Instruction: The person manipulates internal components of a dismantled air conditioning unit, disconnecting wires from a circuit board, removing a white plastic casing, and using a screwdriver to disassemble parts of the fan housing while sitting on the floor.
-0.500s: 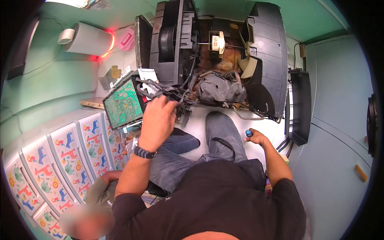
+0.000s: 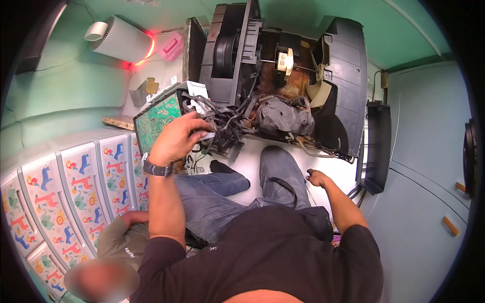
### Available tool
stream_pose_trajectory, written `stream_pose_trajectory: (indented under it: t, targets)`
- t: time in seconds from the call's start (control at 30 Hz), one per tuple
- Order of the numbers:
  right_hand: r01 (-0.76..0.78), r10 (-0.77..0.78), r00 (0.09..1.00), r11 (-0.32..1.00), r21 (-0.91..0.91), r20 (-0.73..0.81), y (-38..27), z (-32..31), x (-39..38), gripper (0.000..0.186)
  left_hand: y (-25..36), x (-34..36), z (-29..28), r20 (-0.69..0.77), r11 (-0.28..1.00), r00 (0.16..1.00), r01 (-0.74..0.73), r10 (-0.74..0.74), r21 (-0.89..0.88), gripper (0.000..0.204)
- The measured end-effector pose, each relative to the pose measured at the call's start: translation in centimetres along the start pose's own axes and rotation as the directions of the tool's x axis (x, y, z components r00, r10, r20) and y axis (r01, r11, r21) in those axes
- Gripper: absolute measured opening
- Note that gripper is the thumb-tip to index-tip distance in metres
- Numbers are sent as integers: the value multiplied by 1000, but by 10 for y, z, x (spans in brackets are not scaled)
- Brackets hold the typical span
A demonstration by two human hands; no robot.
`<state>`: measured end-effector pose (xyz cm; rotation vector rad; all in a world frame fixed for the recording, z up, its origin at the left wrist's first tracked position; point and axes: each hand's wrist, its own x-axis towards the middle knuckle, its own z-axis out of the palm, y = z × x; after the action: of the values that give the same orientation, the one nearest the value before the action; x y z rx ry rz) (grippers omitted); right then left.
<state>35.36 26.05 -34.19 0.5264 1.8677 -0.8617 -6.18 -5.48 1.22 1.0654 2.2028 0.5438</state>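
Left grip (image 2: 177, 139) is resting among dark wires (image 2: 230, 123) beside a green circuit board (image 2: 156, 118).

Wires are lying tangled just right of the board, in front of the black machine (image 2: 346, 76). Left thumb and fingers are bracketing a small white piece (image 2: 208, 135); whether they are clenching it, cannot tell. Right grip (image 2: 318, 178) is hanging half-curled above the white floor (image 2: 338, 166); cannot tell if it is grasping anything. Wires are looking light, bendy, grimy: probably better held at their ends than mid-strand. Board is looking stiff, likely fragile: edges are seeming the safer hold.
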Motion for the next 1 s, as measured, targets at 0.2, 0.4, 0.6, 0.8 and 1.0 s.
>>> stream_pose_trajectory:
  t: [0.2,0.4,0.6,0.8,1.0]
  targets:
    - [304,-300,952,948,-92,57,-152,-114,-152,45,-1,10,7,-38,993,993,-112,114,36,18]
    - [703,-611,412,685,-191,-676,-314,-147,-138,41,1,20,18,-244,985,963,-142,114,-100,16]
    - [803,-589,327,586,-111,-739,-355,-149,-75,40,-16,17,15,-298,985,946,-153,124,-75,17]
    - [737,-674,296,612,-287,-677,-354,-143,-75,29,-18,17,24,-266,976,953,-183,148,-115,18]
    - [688,-478,190,688,-231,-857,-343,-138,-56,20,0,29,33,-653,994,756,-99,45,-46,25]
